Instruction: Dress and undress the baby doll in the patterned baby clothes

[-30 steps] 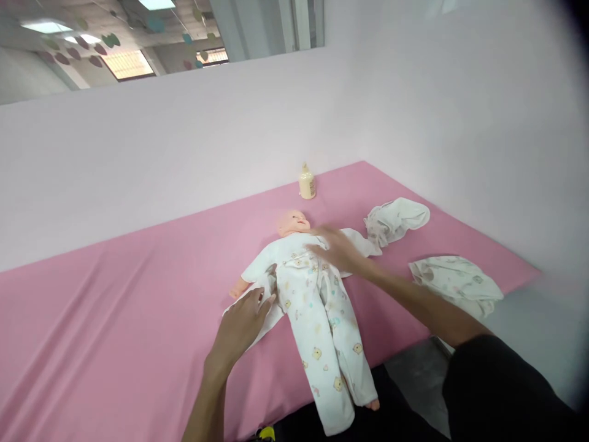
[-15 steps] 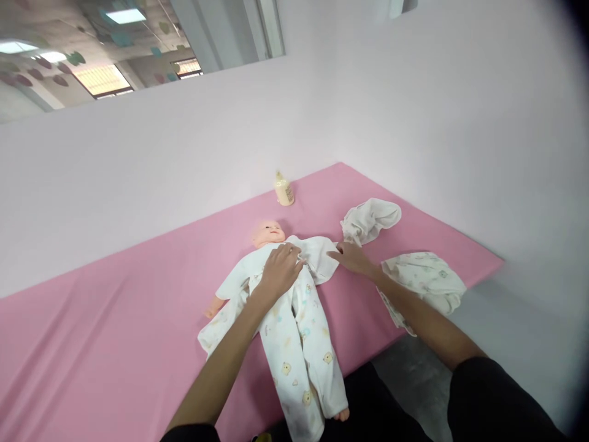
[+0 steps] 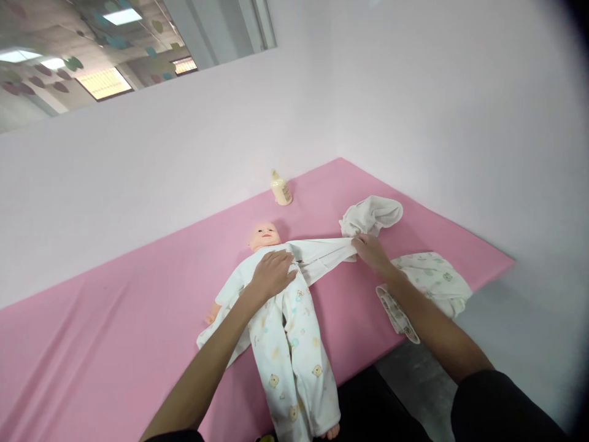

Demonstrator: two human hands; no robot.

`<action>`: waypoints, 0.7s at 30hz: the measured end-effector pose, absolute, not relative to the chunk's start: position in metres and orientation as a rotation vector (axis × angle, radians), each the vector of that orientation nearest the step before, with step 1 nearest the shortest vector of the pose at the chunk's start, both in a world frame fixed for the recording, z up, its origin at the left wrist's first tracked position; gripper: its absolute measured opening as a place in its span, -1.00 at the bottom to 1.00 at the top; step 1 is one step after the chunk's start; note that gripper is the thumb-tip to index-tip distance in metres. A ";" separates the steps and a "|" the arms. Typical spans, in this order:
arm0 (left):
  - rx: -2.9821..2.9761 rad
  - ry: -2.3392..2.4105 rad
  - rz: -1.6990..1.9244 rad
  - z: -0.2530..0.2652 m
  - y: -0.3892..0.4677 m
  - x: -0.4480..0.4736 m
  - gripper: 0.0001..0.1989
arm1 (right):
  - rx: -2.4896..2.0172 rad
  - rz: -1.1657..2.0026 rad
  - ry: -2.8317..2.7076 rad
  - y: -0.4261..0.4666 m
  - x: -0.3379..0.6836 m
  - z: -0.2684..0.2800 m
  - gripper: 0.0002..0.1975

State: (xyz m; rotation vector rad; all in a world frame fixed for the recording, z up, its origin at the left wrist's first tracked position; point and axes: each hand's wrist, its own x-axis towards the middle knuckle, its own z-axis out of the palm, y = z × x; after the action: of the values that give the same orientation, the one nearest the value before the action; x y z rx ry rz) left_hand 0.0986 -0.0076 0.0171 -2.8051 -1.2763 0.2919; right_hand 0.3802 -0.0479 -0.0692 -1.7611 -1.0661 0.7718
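Note:
A baby doll [image 3: 265, 235] lies on its back on the pink table, its head toward the wall. It wears a white top [image 3: 252, 265] and white trousers [image 3: 301, 344] with a bear print. My left hand [image 3: 272, 273] lies flat across the doll's chest, fingers stretched out. At the right, my right hand [image 3: 368, 248] is closed on the end of the top's sleeve [image 3: 324, 253], which is drawn taut sideways from the doll's shoulder. The doll's hand on the left side shows past the other sleeve; its arm on the right side is not visible.
A cream pump bottle [image 3: 282, 191] stands near the wall. Crumpled white cloth [image 3: 372, 213] lies just beyond my right hand. Printed white cloth [image 3: 432, 279] lies partly under my right forearm, by the front edge of the pink table [image 3: 138, 319]. Walls border the back and right.
My right hand has moved to the right with the sleeve, which has gone from loose to stretched. The doll's head has turned to face more upward. My left hand stays on the chest.

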 end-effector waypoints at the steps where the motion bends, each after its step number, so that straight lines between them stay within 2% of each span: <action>1: -2.802 -1.268 0.308 0.018 -0.008 0.100 -0.62 | -1.780 0.765 -1.063 -0.049 0.378 -0.070 -0.76; 10: -2.685 -1.102 0.360 0.004 0.020 0.140 -0.69 | -1.815 0.818 -1.075 -0.052 0.374 -0.073 -0.60; 15: -2.827 -1.241 0.317 0.001 0.041 0.140 -0.68 | -1.970 0.734 -1.190 -0.053 0.380 -0.074 -0.72; 21: -2.970 -1.283 0.310 0.001 0.048 0.134 -0.67 | -1.829 0.960 -1.053 -0.053 0.381 -0.079 -0.77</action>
State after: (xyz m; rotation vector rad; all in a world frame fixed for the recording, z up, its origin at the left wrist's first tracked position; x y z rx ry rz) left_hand 0.1339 0.0485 0.0006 -2.9696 -1.2831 0.3102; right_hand 0.3810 -0.0525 -0.0788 -1.8295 -1.0529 0.9596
